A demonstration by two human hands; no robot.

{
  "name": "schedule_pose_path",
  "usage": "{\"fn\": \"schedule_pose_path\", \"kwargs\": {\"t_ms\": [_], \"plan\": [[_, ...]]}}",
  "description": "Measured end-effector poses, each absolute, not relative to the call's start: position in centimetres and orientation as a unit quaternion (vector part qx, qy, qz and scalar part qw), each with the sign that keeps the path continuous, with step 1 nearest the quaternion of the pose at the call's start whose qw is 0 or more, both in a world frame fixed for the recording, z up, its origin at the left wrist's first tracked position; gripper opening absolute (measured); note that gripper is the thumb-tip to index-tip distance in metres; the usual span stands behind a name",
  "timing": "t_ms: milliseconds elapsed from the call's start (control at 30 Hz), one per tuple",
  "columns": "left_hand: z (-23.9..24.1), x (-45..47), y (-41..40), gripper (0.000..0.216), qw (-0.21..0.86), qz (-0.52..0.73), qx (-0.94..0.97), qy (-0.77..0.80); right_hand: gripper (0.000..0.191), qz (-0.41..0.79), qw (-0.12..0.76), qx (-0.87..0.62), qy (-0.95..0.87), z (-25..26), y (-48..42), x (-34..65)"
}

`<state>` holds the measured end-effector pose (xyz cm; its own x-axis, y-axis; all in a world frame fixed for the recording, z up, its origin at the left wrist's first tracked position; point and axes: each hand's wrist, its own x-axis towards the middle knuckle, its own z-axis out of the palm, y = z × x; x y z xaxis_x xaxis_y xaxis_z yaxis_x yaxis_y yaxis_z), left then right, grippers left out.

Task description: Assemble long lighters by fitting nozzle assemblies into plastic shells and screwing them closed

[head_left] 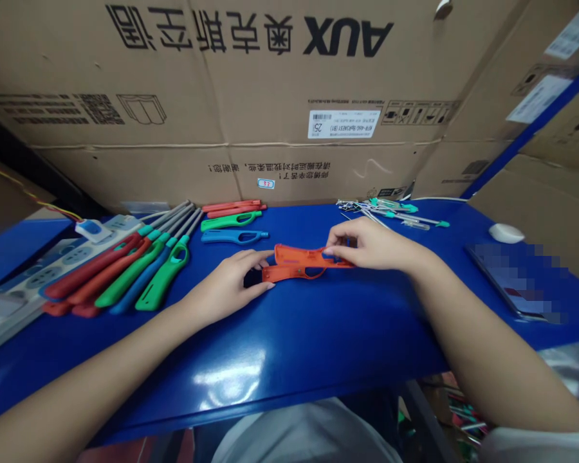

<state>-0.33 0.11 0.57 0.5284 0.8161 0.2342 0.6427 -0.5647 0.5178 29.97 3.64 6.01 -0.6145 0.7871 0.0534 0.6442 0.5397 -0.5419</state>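
Note:
Two orange lighter casing halves [296,257] lie one partly over the other above the blue table, their hollow inner sides showing. My left hand [231,283] pinches their left end between thumb and fingers. At the other end, my right hand [361,244] has its fingertips closed on the orange casing near the trigger opening. Whether a small part sits under those right fingertips is hidden. Just behind the casing are a blue casing piece [234,237], a green one [231,221] and stacked red ones [234,208].
Assembled long-necked lighters [125,270] in several colours lie at the left beside a power strip [43,276]. Small turquoise-tipped lighter inner parts [390,209] are piled at the back. A phone [506,283] and a white oval object [506,233] lie right. Cardboard [251,128] walls the back.

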Motion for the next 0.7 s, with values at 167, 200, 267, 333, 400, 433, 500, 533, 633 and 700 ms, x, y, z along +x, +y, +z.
{"fn": "schedule_pose_path", "kwargs": {"t_ms": [167, 200, 267, 333, 400, 433, 500, 533, 633, 700], "plan": [[0.2, -0.3, 0.5, 0.050, 0.167, 0.224, 0.860, 0.427, 0.017, 0.292, 0.002, -0.380, -0.878, 4.9, 2.9, 28.8], [0.2, -0.4, 0.6, 0.051, 0.163, 0.219, 0.861, 0.428, 0.019, 0.278, -0.012, -0.380, -0.882, 4.6, 2.8, 28.4], [0.2, -0.8, 0.7, 0.053, 0.148, 0.204, 0.868, 0.428, 0.032, 0.229, -0.030, -0.397, -0.888, 4.5, 2.7, 28.0], [0.7, -1.0, 0.5, 0.053, 0.123, 0.179, 0.877, 0.429, 0.046, 0.180, -0.026, -0.428, -0.885, 4.8, 2.9, 28.2], [1.5, -1.1, -0.1, 0.049, 0.098, 0.148, 0.885, 0.430, 0.051, 0.146, 0.010, -0.467, -0.872, 5.4, 3.7, 29.3], [2.0, -1.0, -0.6, 0.045, 0.091, 0.132, 0.889, 0.430, 0.051, 0.125, 0.037, -0.493, -0.860, 5.8, 4.2, 30.1], [3.0, -0.3, -1.9, 0.040, 0.090, 0.107, 0.893, 0.428, 0.036, 0.064, 0.060, -0.571, -0.816, 6.3, 5.5, 32.0], [3.4, 0.1, -2.5, 0.040, 0.089, 0.095, 0.895, 0.426, 0.023, 0.030, 0.050, -0.628, -0.776, 6.3, 6.2, 33.1], [3.8, 1.7, -4.2, 0.041, 0.074, 0.082, 0.902, 0.417, 0.026, -0.014, 0.026, -0.720, -0.694, 5.7, 7.9, 36.3], [3.5, 2.5, -4.6, 0.040, 0.069, 0.079, 0.909, 0.403, 0.029, -0.024, 0.033, -0.744, -0.667, 4.7, 8.6, 38.2]]}}
